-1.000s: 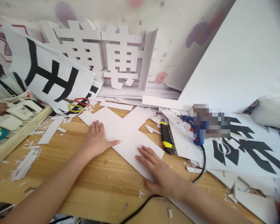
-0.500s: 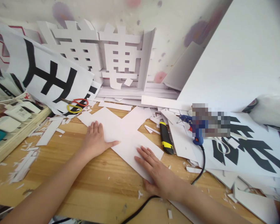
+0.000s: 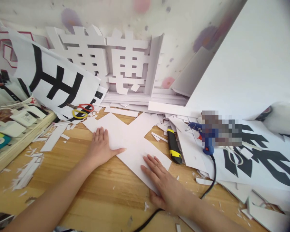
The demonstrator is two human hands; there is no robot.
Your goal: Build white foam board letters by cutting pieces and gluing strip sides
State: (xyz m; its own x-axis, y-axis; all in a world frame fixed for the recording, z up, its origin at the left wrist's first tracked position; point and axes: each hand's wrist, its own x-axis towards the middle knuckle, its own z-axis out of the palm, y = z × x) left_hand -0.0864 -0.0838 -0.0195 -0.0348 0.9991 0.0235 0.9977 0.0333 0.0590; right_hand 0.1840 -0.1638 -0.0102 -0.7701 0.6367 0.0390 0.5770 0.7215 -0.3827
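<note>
A white X-like cut-out board (image 3: 132,138) lies flat on the wooden table (image 3: 99,193). My left hand (image 3: 100,149) rests at the board's left edge, fingers pointing away and thumb stretched right along the lower edge. On the lower right arm of the board lies my right hand (image 3: 163,183), its fingers spread on the surface and its thumb near the lower edge. Neither hand grasps anything. Right of the board is a black and yellow cutter (image 3: 174,146), and beyond it a blue glue gun (image 3: 208,145) with a black cable.
Scissors (image 3: 83,110) with red and yellow handles lie behind on the left. Cut white characters (image 3: 129,61) stand against the wall. White scraps (image 3: 30,170) litter the table. A power strip with chargers (image 3: 26,117) sits left, and a printed sheet (image 3: 263,154) lies right.
The whole view has shifted slightly, so things appear a little further right and lower. Both hands keep their places on the board.
</note>
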